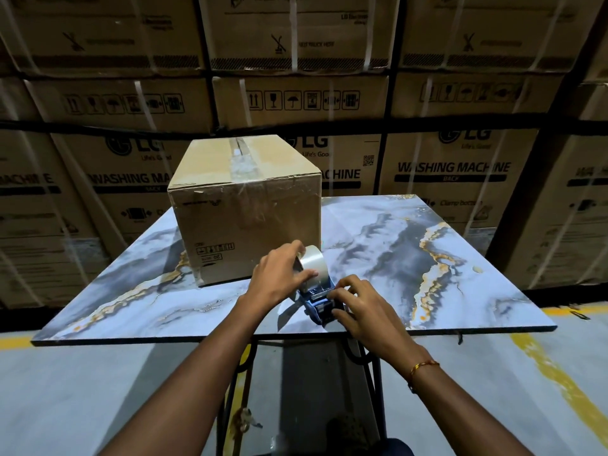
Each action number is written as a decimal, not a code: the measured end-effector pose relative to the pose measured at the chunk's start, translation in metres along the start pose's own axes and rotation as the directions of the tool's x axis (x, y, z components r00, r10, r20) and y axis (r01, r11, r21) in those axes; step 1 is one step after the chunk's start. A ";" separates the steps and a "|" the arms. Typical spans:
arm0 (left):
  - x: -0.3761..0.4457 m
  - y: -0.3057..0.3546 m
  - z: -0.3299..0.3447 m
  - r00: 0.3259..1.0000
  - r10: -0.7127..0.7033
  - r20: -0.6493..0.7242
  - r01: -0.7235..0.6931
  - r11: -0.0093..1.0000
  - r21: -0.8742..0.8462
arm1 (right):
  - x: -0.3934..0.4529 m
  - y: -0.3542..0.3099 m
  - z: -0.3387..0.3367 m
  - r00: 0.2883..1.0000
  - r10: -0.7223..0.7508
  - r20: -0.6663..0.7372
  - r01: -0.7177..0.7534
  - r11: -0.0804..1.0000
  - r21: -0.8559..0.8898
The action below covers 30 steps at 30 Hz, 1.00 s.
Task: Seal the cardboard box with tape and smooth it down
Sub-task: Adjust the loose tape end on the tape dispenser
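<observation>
A closed brown cardboard box [245, 205] stands on the marbled table [411, 245], left of centre. Clear tape runs along its top seam and down its near face. In front of the box, near the table's front edge, rests a blue tape dispenser [320, 304] with a roll of clear tape [312, 263] on it. My left hand [279, 274] grips the roll from the left. My right hand [358, 307] holds the dispenser's blue body, its fingertips at the cutter end. Both hands are apart from the box.
Stacked washing-machine cartons [454, 172] form a wall right behind the table. The table stands on a black metal frame [371, 373]. Yellow lines [559, 380] mark the grey floor below.
</observation>
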State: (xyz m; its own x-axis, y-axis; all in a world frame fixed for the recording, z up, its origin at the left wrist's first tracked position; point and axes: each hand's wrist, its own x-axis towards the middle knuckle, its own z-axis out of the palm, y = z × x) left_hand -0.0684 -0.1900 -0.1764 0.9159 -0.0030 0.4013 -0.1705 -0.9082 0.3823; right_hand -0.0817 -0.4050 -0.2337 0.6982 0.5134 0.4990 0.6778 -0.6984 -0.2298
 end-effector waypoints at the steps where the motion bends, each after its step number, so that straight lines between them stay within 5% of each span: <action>1: 0.001 0.000 0.000 1.000 -0.001 -0.001 0.001 1.000 0.002 | 0.002 -0.001 0.002 1.000 -0.013 -0.022 0.013 1.000 -0.020; 19: 0.000 -0.009 0.007 0.999 0.035 -0.035 -0.034 0.999 0.042 | 0.000 -0.008 0.013 0.994 -0.111 -0.016 0.107 0.982 -0.155; 30: 0.013 -0.016 0.015 0.986 -0.115 0.121 0.125 0.989 -0.082 | -0.026 -0.008 0.013 0.992 -0.123 0.004 0.123 0.989 -0.086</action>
State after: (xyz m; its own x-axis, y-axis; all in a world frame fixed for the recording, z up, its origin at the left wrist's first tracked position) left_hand -0.0480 -0.1815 -0.1895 0.9667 0.0503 0.2509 -0.0840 -0.8639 0.4966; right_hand -0.1024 -0.4060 -0.2551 0.6105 0.5971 0.5203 0.7360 -0.6703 -0.0945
